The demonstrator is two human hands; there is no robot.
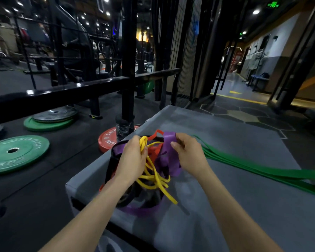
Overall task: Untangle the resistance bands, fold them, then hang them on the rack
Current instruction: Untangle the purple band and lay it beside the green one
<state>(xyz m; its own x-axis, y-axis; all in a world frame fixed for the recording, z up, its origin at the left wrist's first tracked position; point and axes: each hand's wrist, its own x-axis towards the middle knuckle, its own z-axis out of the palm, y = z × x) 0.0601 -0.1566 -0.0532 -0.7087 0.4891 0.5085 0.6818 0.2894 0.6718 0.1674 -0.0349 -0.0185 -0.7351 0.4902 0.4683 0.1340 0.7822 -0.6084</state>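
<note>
**Teasing the knot apart, one band at a time**

Working at the tangle on the grey box (235, 188), the left hand (133, 157) grips the yellow band (154, 176); the right hand (188, 154) pinches the purple band (168, 140); best, I judge, to pull them slowly apart, feeding loops through, not yanking; the green band (262, 170) already lies free alongside.

Tangled multicoloured resistance bands (153, 160) on box
</note>
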